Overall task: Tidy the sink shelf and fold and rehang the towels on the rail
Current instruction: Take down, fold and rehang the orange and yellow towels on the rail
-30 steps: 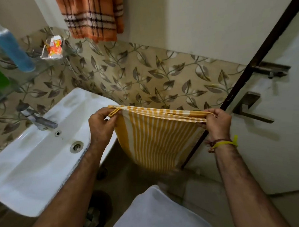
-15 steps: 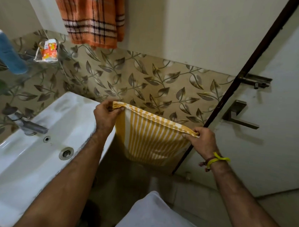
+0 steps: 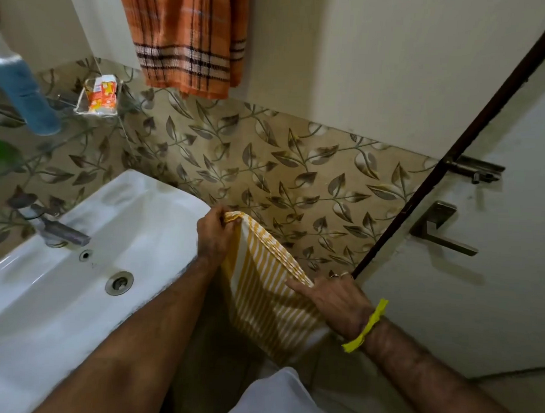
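A folded yellow-and-white striped towel (image 3: 263,288) hangs between my hands, right of the sink. My left hand (image 3: 214,236) pinches its upper corner beside the sink's edge. My right hand (image 3: 334,298) grips the lower end of the folded top edge, so that edge slopes down to the right. An orange plaid towel (image 3: 186,37) hangs on the wall above; its rail is out of view. The glass shelf (image 3: 45,152) at the left carries a blue bottle (image 3: 21,92) and something green at the frame's edge. An orange-and-white soap packet (image 3: 102,96) rests in a small wire holder.
The white sink (image 3: 67,297) with tap (image 3: 56,226) and drain fills the lower left. A white door (image 3: 488,247) with handle and latch stands at the right behind a dark frame edge. Leaf-patterned tiles cover the wall. A white garment shows at the bottom.
My right hand has dropped and come in toward the left hand, tilting the towel's top edge steeply. The towel's span between my hands has narrowed. The camera view has shifted slightly.
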